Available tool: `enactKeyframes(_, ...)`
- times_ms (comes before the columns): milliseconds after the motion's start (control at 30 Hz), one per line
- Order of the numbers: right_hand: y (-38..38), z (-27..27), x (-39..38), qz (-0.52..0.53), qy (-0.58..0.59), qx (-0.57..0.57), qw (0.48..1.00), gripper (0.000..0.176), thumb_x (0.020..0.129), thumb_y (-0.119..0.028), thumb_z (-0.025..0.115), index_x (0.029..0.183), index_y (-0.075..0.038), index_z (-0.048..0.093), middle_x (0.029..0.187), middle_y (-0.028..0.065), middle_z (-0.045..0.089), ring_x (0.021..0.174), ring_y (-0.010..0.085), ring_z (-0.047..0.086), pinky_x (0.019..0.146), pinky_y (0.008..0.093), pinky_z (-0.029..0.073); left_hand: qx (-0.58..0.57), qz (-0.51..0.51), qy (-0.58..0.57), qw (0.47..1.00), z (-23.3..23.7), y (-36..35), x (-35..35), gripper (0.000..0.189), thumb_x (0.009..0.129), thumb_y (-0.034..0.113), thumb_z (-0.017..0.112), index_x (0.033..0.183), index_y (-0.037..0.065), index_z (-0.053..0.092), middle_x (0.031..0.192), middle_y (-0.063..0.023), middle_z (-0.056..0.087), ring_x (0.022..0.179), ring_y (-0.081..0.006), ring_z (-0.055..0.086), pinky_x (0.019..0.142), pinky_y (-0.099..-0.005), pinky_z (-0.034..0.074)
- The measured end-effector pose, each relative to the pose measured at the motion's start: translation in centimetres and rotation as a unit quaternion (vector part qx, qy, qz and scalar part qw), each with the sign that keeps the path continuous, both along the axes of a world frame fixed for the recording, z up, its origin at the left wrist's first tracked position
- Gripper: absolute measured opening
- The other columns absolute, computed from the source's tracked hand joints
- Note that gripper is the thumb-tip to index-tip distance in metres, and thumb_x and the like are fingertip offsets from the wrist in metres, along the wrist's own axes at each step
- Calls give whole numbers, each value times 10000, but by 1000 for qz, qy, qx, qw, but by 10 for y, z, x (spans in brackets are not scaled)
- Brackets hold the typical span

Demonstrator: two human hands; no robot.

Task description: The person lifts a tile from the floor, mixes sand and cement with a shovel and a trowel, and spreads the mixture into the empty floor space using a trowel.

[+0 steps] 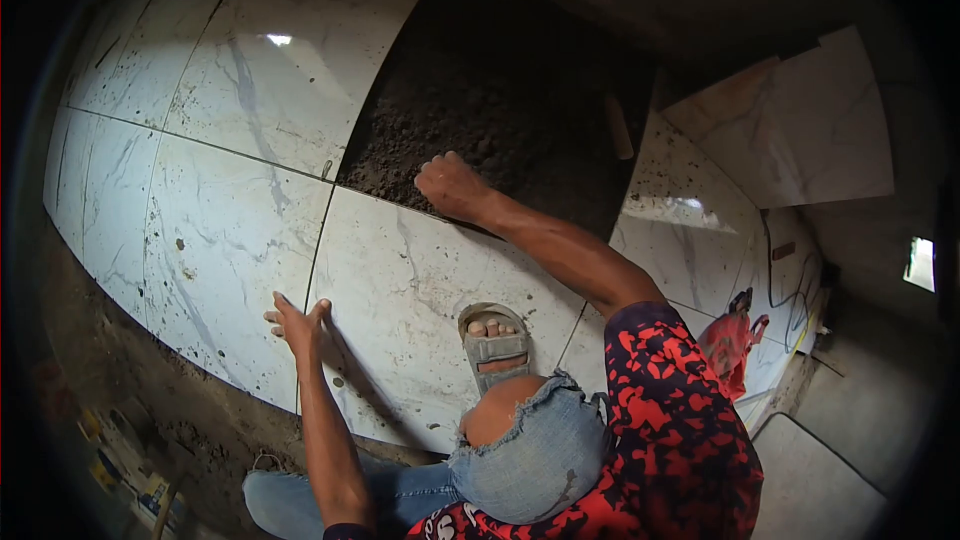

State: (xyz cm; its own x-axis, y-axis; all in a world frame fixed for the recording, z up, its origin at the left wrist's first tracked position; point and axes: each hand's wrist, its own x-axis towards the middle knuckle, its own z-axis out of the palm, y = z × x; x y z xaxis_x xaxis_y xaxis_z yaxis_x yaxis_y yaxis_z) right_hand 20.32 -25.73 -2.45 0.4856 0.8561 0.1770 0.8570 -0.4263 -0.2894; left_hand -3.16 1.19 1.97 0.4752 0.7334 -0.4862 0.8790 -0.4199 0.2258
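White marbled floor tiles (230, 230) spotted with dirt surround a dark patch of loose mortar or soil (500, 70). At the near edge of that patch is my right hand (453, 185), its fingers curled in over the soil; what they hold, if anything, is hidden. My left hand (298, 324) rests on or just above the tiles near a joint, fingers spread, holding nothing. A small thin piece (327, 169) lies at the tile corner left of my right hand.
My sandalled foot (497, 345) stands on the near tile. A loose tile (820, 120) leans at the right, by a wooden strip (619, 127) on the soil. A red bag (733, 345) and a cable (775, 270) lie right. Tools and debris (135, 470) sit lower left.
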Motion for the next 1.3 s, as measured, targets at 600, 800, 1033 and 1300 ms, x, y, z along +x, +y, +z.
enactKeyframes(600,-187,-22,71,-387,-21,-103,916,256,808,-124,555,1036,-23,614,1008,208,608,960,368,578,851,448,468,-2,7,-1,1000,2,-1,3,1058,654,302,812,1417,-1,145,1392,-440,101,1311,-585,81,1076,-568,152)
enactKeyframes(800,-205,-8,46,-429,-71,-80,897,307,782,-57,557,1087,-69,589,1011,178,579,938,357,576,810,446,490,-3,13,12,1000,2,0,4,1058,651,306,813,1418,5,149,1395,-438,90,1305,-590,94,1074,-569,161)
enactKeyframes(1033,-187,-1,26,-356,21,-95,929,254,797,-60,546,1041,-44,614,1027,179,582,971,359,569,837,434,472,-5,19,12,1000,5,-2,6,1034,664,280,806,1415,4,152,1392,-444,81,1296,-600,110,1074,-568,167)
enactKeyframes(1300,-197,2,33,-418,128,-43,898,263,762,-48,596,1021,-8,620,973,175,625,856,309,637,762,378,524,-3,17,6,1000,5,-2,6,1035,660,255,811,1418,9,150,1401,-435,62,1286,-611,117,1071,-569,180)
